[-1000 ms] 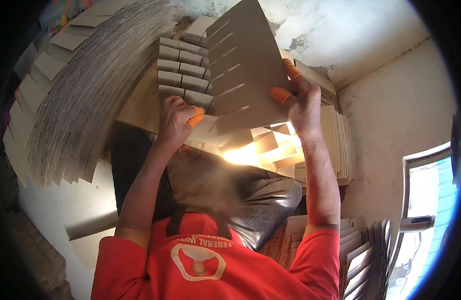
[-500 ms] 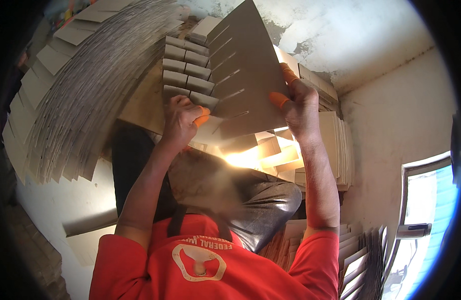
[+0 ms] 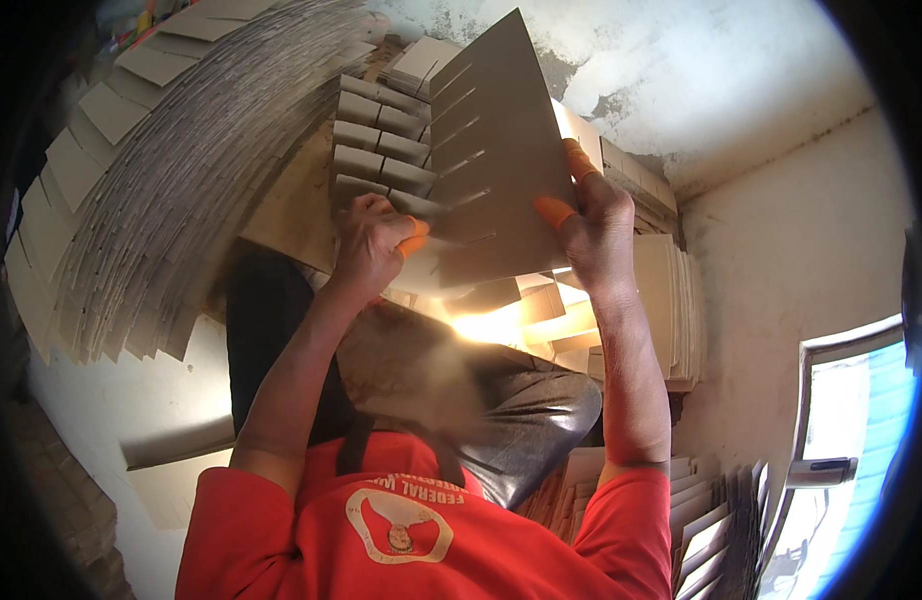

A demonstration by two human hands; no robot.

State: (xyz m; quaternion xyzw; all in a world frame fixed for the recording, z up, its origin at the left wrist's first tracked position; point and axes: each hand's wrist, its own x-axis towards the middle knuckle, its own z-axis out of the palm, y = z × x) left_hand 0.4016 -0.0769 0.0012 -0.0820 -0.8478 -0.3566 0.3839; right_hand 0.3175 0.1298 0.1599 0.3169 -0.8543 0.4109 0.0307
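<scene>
A large slotted cardboard sheet point(image 3: 506, 170) stands tilted in front of me, a row of thin slits along its left part. My right hand point(image 3: 599, 225) pinches its right edge between orange-covered thumb and fingers. Along the sheet's left side, several short cardboard strips cross to form a partition grid point(image 3: 386, 140). At the near end of that grid my left hand point(image 3: 373, 238) is closed, its orange-covered thumb beside the nearest strip. The fingertips curl out of sight, but they appear to grip the grid's near strip.
A long, curved row of stacked cardboard pieces point(image 3: 196, 160) fills the left. More cardboard sheets point(image 3: 671, 310) stand against the wall at right, and others point(image 3: 716, 520) at lower right. Bright light falls on loose cardboard pieces point(image 3: 541, 300) beneath the sheet. A window point(image 3: 841, 440) is at far right.
The grid and my left hand have shifted slightly to the right. The slotted sheet's top corner has moved a little right and down, while my right hand keeps its hold.
</scene>
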